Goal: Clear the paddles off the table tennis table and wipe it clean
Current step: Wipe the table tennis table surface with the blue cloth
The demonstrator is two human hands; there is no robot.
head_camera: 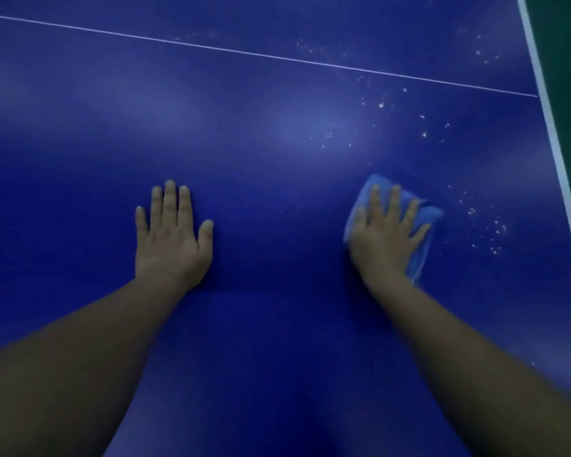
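a person leans over a blue table tennis table (251,324), both arms out. the left hand (172,239) lies flat on the bare surface, fingers straight & close together, holding nothing. the right hand (383,235), fingers spread, presses a folded blue cloth (426,225) onto the table nr its white-edged right side. white specks (495,229) dot the surface just right of the cloth & farther up twd the thin white centre line (244,53).

A soft blue cloth (422,225) lies on the smooth, faintly glossy blue desk (244,143), its painted surface flecked with pale specks (495,229).
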